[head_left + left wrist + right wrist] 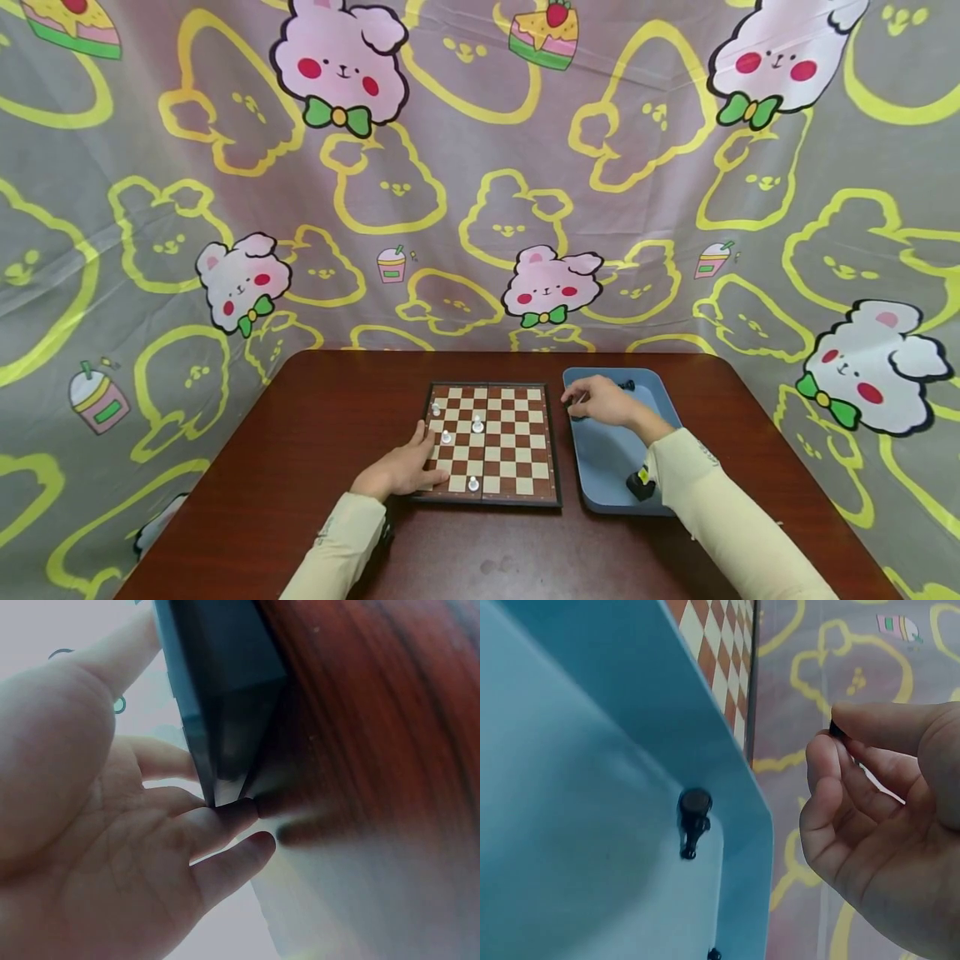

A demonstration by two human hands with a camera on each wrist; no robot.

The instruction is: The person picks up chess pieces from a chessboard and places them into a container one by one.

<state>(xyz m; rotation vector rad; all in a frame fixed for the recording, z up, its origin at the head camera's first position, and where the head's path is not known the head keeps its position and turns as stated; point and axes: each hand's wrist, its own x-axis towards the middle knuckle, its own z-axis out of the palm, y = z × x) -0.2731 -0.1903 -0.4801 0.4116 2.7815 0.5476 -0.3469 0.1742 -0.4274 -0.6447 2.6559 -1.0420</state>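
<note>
A folding chessboard (517,442) lies on the table with several white chess pieces, among them a taller one (477,424), on its left half. My left hand (405,467) rests at the board's left edge, fingers extended; in the left wrist view its fingers touch the dark board edge (217,697). Over the left rim of the blue tray (615,467), my right hand (607,402) pinches a small black chess piece (837,730) between thumb and fingertips. The fingers mostly hide it, so its kind cannot be told. Another black chess piece (694,821) lies on its side inside the tray.
The brown wooden table (337,400) bears the board and the tray, which stands right of the board. A further black piece (715,953) shows partly at the tray's end. Patterned cloth (465,167) hangs behind and beside the table.
</note>
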